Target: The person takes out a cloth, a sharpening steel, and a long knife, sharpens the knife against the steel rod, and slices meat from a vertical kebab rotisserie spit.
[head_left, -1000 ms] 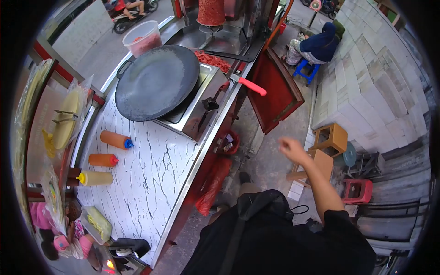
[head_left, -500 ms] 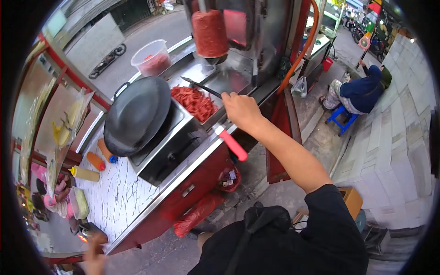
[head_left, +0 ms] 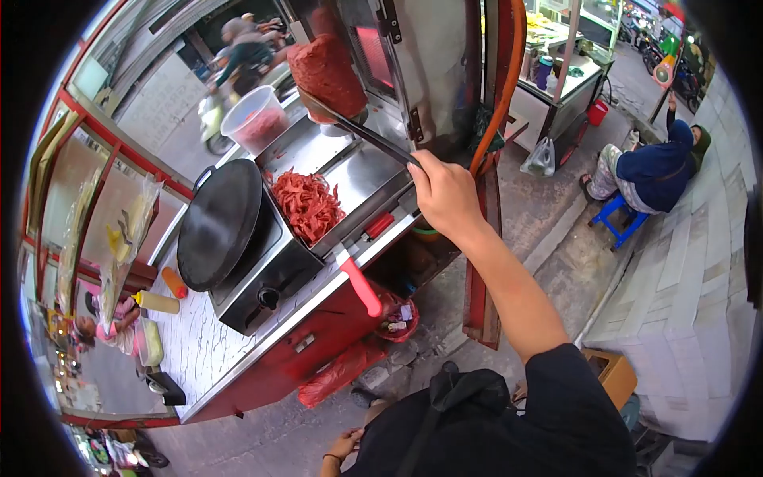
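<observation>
My right hand (head_left: 447, 195) is closed around the dark handle of a long knife (head_left: 372, 140). The knife's far end lies against the lower part of a red meat cone (head_left: 322, 73) on an upright spit. Below the cone, shredded red meat (head_left: 306, 205) is heaped in the metal tray (head_left: 358, 176). Down beside my body, my left hand (head_left: 345, 444) hangs at the waist with loosely extended fingers and nothing visible in them. A second knife with a red handle (head_left: 362, 288) sticks out over the cart's front edge.
A black pan (head_left: 220, 226) sits on a stove (head_left: 266, 298) left of the tray. Behind it stands a plastic tub (head_left: 256, 123) with red meat. Sauce bottles (head_left: 157, 302) are on the counter (head_left: 218, 350). A person (head_left: 648, 171) sits at right; a motorbike rider (head_left: 246, 60) passes behind.
My right hand has brought the knife up from over the tray to the meat cone. My left hand has moved from the counter's left end to my waist. A motorbike has come into view.
</observation>
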`<state>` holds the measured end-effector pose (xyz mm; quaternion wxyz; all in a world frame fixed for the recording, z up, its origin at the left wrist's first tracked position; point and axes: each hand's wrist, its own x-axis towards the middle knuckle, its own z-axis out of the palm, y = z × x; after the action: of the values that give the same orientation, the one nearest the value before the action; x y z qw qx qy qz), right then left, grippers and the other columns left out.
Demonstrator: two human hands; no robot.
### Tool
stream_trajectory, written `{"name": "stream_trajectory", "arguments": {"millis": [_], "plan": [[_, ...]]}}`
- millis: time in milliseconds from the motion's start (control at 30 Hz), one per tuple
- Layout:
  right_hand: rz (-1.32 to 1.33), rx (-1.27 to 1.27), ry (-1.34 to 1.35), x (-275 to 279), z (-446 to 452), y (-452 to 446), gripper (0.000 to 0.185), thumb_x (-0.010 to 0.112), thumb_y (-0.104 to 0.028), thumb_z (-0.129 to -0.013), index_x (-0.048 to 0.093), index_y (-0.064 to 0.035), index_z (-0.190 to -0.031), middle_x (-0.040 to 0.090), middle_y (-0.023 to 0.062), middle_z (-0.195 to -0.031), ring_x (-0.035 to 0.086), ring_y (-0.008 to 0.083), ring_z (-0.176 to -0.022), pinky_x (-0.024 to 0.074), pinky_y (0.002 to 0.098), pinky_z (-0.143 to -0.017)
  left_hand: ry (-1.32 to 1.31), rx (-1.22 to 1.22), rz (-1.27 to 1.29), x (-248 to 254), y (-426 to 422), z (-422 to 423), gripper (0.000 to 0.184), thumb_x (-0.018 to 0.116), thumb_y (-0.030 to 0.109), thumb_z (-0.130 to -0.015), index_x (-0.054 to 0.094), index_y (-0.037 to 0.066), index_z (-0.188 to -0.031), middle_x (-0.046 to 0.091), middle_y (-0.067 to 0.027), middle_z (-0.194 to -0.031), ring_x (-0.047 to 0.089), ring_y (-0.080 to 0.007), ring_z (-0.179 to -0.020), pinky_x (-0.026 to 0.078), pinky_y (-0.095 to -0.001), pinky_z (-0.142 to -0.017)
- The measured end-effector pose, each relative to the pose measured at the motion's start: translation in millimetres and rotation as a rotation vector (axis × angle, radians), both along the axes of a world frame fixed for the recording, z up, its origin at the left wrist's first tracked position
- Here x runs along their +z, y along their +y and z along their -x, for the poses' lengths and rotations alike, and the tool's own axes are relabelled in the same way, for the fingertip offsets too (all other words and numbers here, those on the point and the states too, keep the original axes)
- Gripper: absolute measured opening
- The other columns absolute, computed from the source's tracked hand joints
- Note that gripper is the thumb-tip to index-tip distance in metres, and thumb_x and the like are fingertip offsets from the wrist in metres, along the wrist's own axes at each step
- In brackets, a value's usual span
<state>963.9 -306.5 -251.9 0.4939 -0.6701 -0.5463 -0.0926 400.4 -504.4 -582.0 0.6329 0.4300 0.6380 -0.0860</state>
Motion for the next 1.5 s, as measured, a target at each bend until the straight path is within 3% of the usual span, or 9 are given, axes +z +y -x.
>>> {"name": "stream_trajectory", "arguments": {"millis": [133,233,367,433,700,767,1000,1333,1500], "plan": [[0.0,0.128,0.034,4.4,-4.6,-3.2,0.017,0.053,-0.021,-0.093,0.061,-0.0067,-0.099,0.064,0.0212,-0.072,0.063,0.042,-0.073,0.0482,0.0523,-0.065,0.176,-0.383,-0.267,-6.5,7.6,-10.9,0.038,0.067,0.042,-0.087,0.067,0.005,-0.098,0.068,-0.0112,-0.078,0.065,-0.0209,-0.078,0.051,-0.0373,-0.068],[-0.008,0.046,-0.015,-1.1,-17.3,12.1,0.019,0.053,-0.022,-0.093,0.061,-0.0068,-0.1,0.065,0.0215,-0.075,0.063,0.0429,-0.076,0.0477,0.0531,-0.066,0.524,-0.271,-0.708,-28.9,41.8,-0.5,0.04,0.069,0.042,-0.085,0.065,0.002,-0.092,0.066,-0.0135,-0.072,0.066,-0.0225,-0.075,0.05,-0.0388,-0.067],[0.063,-0.007,0.062,9.3,-30.4,1.9,0.021,0.054,-0.024,-0.093,0.065,-0.0076,-0.1,0.065,0.0228,-0.081,0.062,0.0434,-0.081,0.0477,0.0525,-0.07,0.518,-0.377,-0.697,-59.7,69.3,-22.2,0.036,0.069,0.038,-0.086,0.065,0.003,-0.091,0.068,-0.0109,-0.075,0.067,-0.0211,-0.072,0.051,-0.037,-0.063],[0.037,0.041,0.053,13.4,-26.2,-4.1,0.021,0.054,-0.023,-0.093,0.065,-0.0074,-0.101,0.065,0.0229,-0.081,0.062,0.0432,-0.081,0.0475,0.0517,-0.07,-0.008,-0.123,-0.074,-74.4,75.3,-12.4,0.032,0.071,0.034,-0.085,0.065,0.003,-0.093,0.069,-0.0082,-0.078,0.066,-0.0191,-0.068,0.053,-0.0346,-0.061],[0.257,0.351,-0.108,60.9,-0.3,-30.5,0.025,0.056,-0.024,-0.093,0.066,-0.0088,-0.109,0.065,0.0195,-0.076,0.063,0.0398,-0.075,0.0481,0.0454,-0.065,0.114,0.007,-0.286,-79.0,69.6,50.2,0.029,0.071,0.028,-0.085,0.064,0.004,-0.1,0.07,-0.0076,-0.081,0.065,-0.0166,-0.063,0.051,-0.0302,-0.054],[0.269,0.342,-0.205,44.8,12.4,-18.5,0.023,0.058,-0.023,-0.092,0.067,-0.0084,-0.108,0.064,0.0191,-0.076,0.064,0.0381,-0.071,0.0479,0.0448,-0.064,0.188,0.178,-0.18,-83.4,53.9,64.5,0.025,0.068,0.027,-0.086,0.065,0.007,-0.101,0.07,-0.0068,-0.082,0.065,-0.0171,-0.063,0.051,-0.0307,-0.053],[0.329,0.253,-0.303,-9.5,52.1,34.9,0.023,0.056,-0.024,-0.092,0.068,-0.0091,-0.105,0.067,0.019,-0.079,0.064,0.0388,-0.073,0.0506,0.0489,-0.066,0.291,0.067,0.055,-100.0,-6.6,91.3,0.02,0.063,0.027,-0.087,0.067,0.014,-0.101,0.069,-0.0039,-0.082,0.065,-0.0159,-0.063,0.051,-0.0309,-0.052],[0.379,0.324,-0.303,77.2,20.2,-37.8,0.024,0.056,-0.025,-0.091,0.069,-0.0108,-0.105,0.068,0.0178,-0.083,0.064,0.0387,-0.077,0.0503,0.0483,-0.07,0.244,0.072,-0.19,-78.2,15.8,65.1,0.023,0.066,0.022,-0.08,0.07,0.01,-0.1,0.069,-0.0088,-0.085,0.067,-0.0194,-0.069,0.055,-0.033,-0.061],[0.324,0.28,-0.403,34.3,44.8,-10.1,0.024,0.058,-0.025,-0.091,0.069,-0.0142,-0.109,0.066,0.0177,-0.075,0.064,0.0374,-0.069,0.0497,0.0474,-0.063,0.286,0.041,-0.18,-58.2,25.1,53.0,0.025,0.067,0.024,-0.079,0.071,0.01,-0.098,0.07,-0.0106,-0.086,0.069,-0.0212,-0.072,0.057,-0.0335,-0.068]]}}
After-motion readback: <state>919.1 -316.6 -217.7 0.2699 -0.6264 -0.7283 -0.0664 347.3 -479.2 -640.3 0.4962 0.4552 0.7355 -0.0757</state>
